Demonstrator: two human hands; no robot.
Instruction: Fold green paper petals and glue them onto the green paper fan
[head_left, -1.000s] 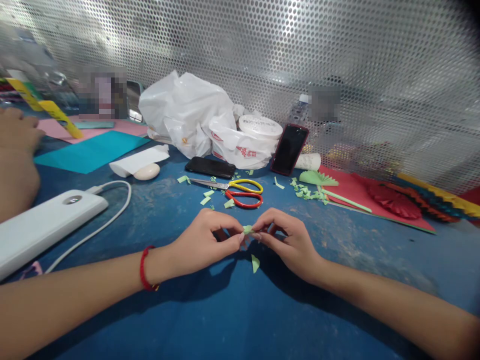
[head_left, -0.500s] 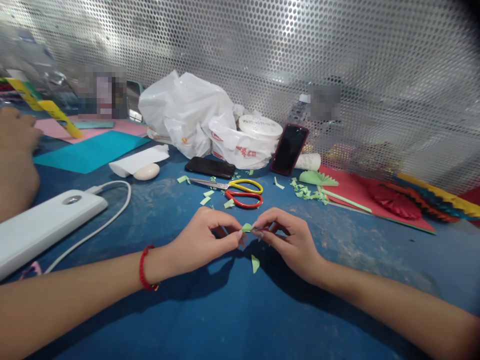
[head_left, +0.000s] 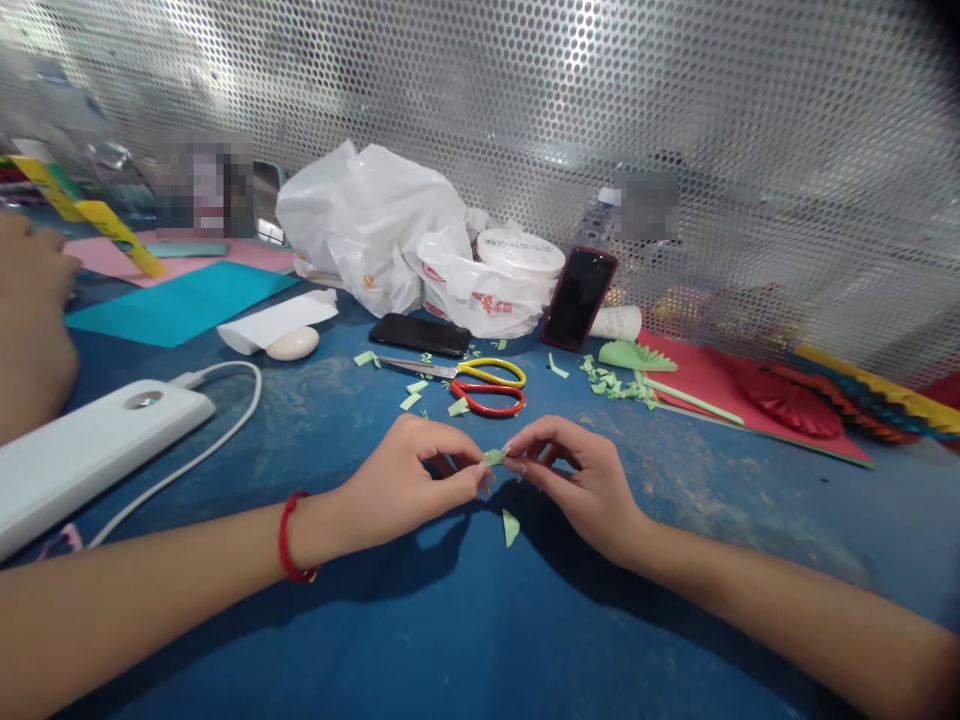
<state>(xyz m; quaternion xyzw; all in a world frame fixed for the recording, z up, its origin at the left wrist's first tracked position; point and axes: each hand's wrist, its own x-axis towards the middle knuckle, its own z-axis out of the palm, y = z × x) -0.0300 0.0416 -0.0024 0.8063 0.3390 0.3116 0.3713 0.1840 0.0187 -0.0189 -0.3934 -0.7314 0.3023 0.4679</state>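
A tiny light-green paper piece (head_left: 494, 457) is pinched between the fingertips of both my hands, just above the blue table (head_left: 465, 620). My left hand (head_left: 401, 485), with a red string bracelet at the wrist, holds its left end. My right hand (head_left: 574, 478) holds its right end. Another small green scrap (head_left: 511, 526) lies on the table right below them. Scissors (head_left: 472, 383) with one yellow and one red handle lie closed a little beyond my hands, among several green snippets.
A white power bank (head_left: 82, 455) with its cable lies at left. Behind are a black phone (head_left: 421, 334), a propped red-cased phone (head_left: 579, 297), a white plastic bag (head_left: 390, 235), teal paper (head_left: 180, 303), red paper (head_left: 720, 385) with folded fans, and a perforated metal wall. Another person's hand (head_left: 30, 300) rests at far left.
Almost nothing: my fingertips shifted slightly on the green piece. The other person's hand at far left moved a little.
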